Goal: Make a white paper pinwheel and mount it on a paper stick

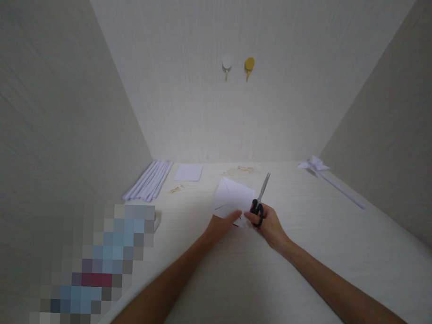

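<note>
A white square of paper point(232, 194) with slits cut in from its corners is held above the table by my left hand point(223, 223), the thumb pressing on its near side. In my right hand point(270, 225) is a pair of scissors point(260, 201) with black handles. Their blades look closed and point up and away, just right of the paper. The right thumb and fingertips come close to the paper's near right corner; whether they touch it I cannot tell.
Several rolled paper sticks point(149, 181) and a paper square point(188, 173) lie at the back left. Small pale sticks or pins lie in piles point(176, 189). A paper pinwheel on a stick point(315, 165) lies at the back right. White point(227, 63) and yellow point(249, 64) hooks hang on the wall.
</note>
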Demonstrator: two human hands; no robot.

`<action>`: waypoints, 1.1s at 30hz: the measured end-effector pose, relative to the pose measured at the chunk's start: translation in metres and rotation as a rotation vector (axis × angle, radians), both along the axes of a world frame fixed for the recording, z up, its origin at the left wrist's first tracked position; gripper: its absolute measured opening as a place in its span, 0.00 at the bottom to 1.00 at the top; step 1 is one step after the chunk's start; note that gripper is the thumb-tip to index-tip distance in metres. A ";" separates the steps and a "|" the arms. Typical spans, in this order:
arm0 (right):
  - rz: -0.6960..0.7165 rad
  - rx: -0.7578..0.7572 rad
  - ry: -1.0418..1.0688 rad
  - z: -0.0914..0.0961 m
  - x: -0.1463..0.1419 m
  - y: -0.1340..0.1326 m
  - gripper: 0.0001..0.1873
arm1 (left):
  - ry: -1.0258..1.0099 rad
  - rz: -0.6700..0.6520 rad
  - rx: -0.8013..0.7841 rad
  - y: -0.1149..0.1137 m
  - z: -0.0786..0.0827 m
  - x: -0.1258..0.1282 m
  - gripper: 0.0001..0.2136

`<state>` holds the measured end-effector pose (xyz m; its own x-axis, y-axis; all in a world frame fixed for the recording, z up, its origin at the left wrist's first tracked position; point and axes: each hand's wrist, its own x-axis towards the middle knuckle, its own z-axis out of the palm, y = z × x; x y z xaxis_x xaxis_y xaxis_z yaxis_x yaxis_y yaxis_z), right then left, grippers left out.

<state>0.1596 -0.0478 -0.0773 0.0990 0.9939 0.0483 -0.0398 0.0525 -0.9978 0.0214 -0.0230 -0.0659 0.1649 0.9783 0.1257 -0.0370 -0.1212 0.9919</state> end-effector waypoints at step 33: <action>0.161 -0.020 0.007 0.004 0.004 0.002 0.17 | 0.044 -0.025 0.029 -0.001 0.001 -0.001 0.06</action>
<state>0.1638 -0.0458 -0.0736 -0.0610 0.9978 0.0277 -0.0534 0.0245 -0.9983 0.0205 -0.0238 -0.0652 0.1953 0.9699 0.1457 0.0037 -0.1493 0.9888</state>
